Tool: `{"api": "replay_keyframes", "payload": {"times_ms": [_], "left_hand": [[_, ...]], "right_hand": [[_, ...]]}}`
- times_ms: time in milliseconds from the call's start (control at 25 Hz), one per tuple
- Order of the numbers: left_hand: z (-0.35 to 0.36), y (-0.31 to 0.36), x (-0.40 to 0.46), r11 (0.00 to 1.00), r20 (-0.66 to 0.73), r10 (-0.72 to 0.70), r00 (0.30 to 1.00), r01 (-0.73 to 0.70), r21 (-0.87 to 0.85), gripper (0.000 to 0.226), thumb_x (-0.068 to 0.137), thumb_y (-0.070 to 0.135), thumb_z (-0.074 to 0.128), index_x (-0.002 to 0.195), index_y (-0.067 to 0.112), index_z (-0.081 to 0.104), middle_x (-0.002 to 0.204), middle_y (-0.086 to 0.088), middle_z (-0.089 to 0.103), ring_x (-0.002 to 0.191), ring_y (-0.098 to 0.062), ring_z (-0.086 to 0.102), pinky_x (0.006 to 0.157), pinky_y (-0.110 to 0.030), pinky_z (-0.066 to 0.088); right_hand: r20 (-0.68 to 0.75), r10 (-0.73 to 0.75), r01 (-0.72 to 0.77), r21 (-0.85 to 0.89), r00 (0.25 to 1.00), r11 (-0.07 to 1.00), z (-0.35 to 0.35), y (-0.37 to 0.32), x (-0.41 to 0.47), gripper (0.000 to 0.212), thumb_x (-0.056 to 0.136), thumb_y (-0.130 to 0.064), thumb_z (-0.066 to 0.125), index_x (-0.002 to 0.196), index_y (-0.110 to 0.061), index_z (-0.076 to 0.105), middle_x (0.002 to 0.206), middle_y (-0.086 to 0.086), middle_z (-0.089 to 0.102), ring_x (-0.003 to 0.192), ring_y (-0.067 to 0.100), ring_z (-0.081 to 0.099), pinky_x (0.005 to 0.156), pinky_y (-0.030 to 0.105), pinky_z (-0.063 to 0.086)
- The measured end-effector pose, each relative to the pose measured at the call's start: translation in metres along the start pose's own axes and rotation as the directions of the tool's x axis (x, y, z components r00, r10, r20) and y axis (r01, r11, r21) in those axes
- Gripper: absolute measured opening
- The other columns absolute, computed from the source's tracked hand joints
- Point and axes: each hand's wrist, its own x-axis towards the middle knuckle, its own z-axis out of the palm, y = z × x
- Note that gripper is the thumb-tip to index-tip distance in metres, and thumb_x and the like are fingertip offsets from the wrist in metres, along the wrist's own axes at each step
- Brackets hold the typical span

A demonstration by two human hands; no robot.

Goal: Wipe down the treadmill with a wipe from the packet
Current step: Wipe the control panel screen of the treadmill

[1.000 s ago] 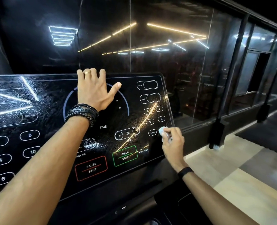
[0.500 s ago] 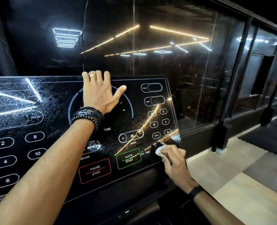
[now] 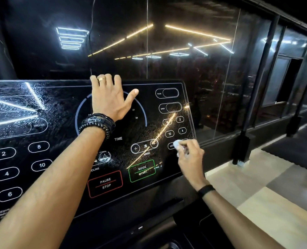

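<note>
The treadmill's glossy black console panel fills the left and middle of the view, streaked with wet smears. My left hand lies flat on its top middle, fingers over the upper edge, thumb spread. My right hand pinches a small bunched white wipe and presses it on the panel's right side, beside the MODE button near the right edge. No wipe packet is in view.
A dark glass wall with light reflections stands just behind the console. Black posts line the right side. Pale floor tiles and a dark mat lie to the right. The treadmill's dark lower frame sits below the panel.
My right hand with the wipe slid down toward the panel's lower right corner, then back up to the MODE button area. My left hand stayed flat on the top.
</note>
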Motion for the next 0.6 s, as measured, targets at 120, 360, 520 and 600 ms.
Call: {"api": "replay_keyframes", "payload": {"times_ms": [120, 360, 520, 600], "left_hand": [[0.001, -0.001, -0.001, 1.0, -0.011, 0.004, 1.0, -0.004, -0.007, 0.079, 0.097, 0.069, 0.013, 0.113, 0.002, 0.051, 0.114, -0.026, 0.056, 0.113, -0.043, 0.048, 0.109, -0.057, 0.028], [0.001, 0.0, -0.001, 1.0, 0.0, -0.002, 1.0, 0.002, 0.015, 0.079, 0.097, 0.069, 0.012, 0.113, 0.001, 0.05, 0.112, -0.025, 0.055, 0.113, -0.042, 0.047, 0.109, -0.057, 0.028], [0.001, -0.001, -0.002, 1.0, -0.015, 0.007, 1.0, -0.007, 0.01, 0.078, 0.097, 0.068, 0.012, 0.112, 0.002, 0.05, 0.111, -0.024, 0.056, 0.11, -0.041, 0.048, 0.108, -0.057, 0.03], [0.001, -0.001, -0.002, 1.0, -0.008, 0.005, 1.0, -0.005, 0.01, 0.078, 0.096, 0.069, 0.011, 0.115, 0.003, 0.05, 0.113, -0.023, 0.056, 0.111, -0.041, 0.048, 0.109, -0.056, 0.029]], "right_hand": [[0.267, -0.427, 0.44, 0.013, 0.864, 0.898, 0.002, -0.026, -0.04, 0.034, 0.092, -0.001, 0.066, 0.101, -0.032, 0.057, 0.106, -0.02, 0.056, 0.098, 0.003, 0.059, 0.085, 0.043, 0.035], [0.014, -0.149, 0.149, -0.019, 0.989, 0.989, 0.001, -0.022, 0.017, 0.037, 0.091, -0.003, 0.068, 0.095, -0.039, 0.058, 0.098, -0.027, 0.055, 0.074, 0.006, 0.057, 0.076, 0.053, 0.047], [0.286, -0.473, 0.492, 0.006, 0.833, 0.871, -0.004, -0.028, -0.03, 0.035, 0.09, 0.002, 0.066, 0.101, -0.03, 0.057, 0.11, -0.024, 0.053, 0.099, 0.001, 0.055, 0.083, 0.041, 0.032], [0.214, -0.423, 0.445, -0.064, 0.88, 0.893, -0.016, 0.003, -0.018, 0.032, 0.088, 0.002, 0.068, 0.101, -0.027, 0.063, 0.108, -0.017, 0.06, 0.097, 0.004, 0.058, 0.086, 0.043, 0.033]]}}
